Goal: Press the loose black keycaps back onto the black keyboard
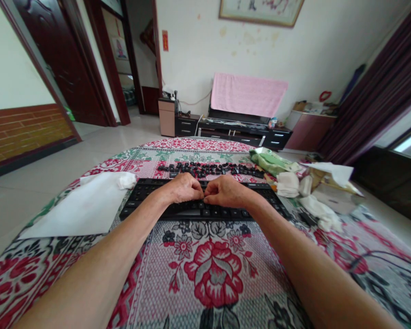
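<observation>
A black keyboard (pixel 188 212) lies across the table in front of me, with keycaps along its lower row and some bare-looking spots higher up. Over its middle my left hand (pixel 185 187) is closed, thumb and fingers pinched together. My right hand (pixel 225 190) meets it from the other side, also in a pinch, its fingertips almost touching the left ones. Whatever is between the fingers is too small or hidden to make out. Just behind the keyboard, many loose black keycaps (pixel 205 170) are strewn in a long band.
White paper (pixel 82 208) lies left, with a crumpled tissue (pixel 127 180) on it. To the right are a green wipes packet (pixel 274 161), folded cloths (pixel 287 184), a crumpled white cloth (pixel 324 214) and a black cable (pixel 380 252). A patterned tablecloth (pixel 212 274) covers the table.
</observation>
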A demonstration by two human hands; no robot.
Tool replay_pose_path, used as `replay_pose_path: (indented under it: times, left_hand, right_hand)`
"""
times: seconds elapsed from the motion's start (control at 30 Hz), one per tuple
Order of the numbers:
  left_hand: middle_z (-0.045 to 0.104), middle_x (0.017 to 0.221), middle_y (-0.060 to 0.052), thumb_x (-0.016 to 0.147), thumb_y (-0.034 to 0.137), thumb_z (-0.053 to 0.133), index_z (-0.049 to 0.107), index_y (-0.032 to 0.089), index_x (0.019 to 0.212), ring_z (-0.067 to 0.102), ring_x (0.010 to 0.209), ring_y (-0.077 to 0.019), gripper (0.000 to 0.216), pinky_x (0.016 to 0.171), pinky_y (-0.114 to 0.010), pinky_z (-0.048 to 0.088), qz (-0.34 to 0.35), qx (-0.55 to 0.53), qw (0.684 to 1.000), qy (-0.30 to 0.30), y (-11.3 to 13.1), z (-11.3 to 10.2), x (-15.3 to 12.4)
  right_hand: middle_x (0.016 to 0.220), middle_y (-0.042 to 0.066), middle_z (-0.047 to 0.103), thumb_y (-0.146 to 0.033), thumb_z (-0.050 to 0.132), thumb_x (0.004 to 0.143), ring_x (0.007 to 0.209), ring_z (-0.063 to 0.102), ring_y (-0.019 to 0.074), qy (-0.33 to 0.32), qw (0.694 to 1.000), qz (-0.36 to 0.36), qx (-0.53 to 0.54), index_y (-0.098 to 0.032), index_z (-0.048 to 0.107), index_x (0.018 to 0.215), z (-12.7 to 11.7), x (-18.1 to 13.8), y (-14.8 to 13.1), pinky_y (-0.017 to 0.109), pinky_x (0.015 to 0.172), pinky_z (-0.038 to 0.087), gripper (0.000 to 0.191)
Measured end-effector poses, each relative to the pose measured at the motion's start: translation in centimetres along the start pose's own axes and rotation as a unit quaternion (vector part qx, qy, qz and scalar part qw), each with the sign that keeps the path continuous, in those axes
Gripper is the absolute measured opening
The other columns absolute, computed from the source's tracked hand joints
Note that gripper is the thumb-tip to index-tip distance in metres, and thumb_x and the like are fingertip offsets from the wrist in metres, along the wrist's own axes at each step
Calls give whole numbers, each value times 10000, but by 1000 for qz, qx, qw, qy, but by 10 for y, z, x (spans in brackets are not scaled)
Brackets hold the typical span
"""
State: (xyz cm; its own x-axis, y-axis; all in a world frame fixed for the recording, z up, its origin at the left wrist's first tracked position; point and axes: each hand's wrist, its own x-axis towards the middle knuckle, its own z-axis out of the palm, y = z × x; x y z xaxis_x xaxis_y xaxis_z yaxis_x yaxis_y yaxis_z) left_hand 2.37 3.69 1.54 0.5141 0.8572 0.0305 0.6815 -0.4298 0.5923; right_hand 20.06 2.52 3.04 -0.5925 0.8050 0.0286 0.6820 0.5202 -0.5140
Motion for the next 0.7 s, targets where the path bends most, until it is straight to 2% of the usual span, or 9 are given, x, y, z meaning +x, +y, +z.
replay_pose_path:
  times: [0.4, 0.6, 0.7]
  left_hand:
    - [581, 541, 31, 594, 349, 535, 681, 194, 668, 485, 535, -102, 225, 472, -196, 295, -25, 7, 1000, 13, 1, 3, 2]
    - [534, 483, 33, 589, 338, 535, 673, 184, 630, 470, 511, -100, 211, 450, -201, 273, -26, 39, 999, 20, 5, 5, 3]
    - [570, 522, 28, 584, 317, 537, 671, 188, 642, 489, 540, -104, 195, 467, -199, 292, -26, 22, 999, 16, 3, 5, 4]
  right_hand:
    - [581, -19, 570, -245, 576, 639, 524, 438, 84, -13, 999, 4, 49, -158, 660, 698, 2, -1, 8, 206, 478, 291, 134]
    - [517, -24, 514, -232, 560, 643, 496, 409, 78, -6, 1000, 2, 4, -149, 655, 635, 1, 0, 3, 210, 464, 271, 127]
    - [495, -29, 487, -244, 527, 669, 475, 385, 72, -17, 1000, -14, -11, -148, 657, 635, 1, 0, 2, 213, 457, 266, 164]
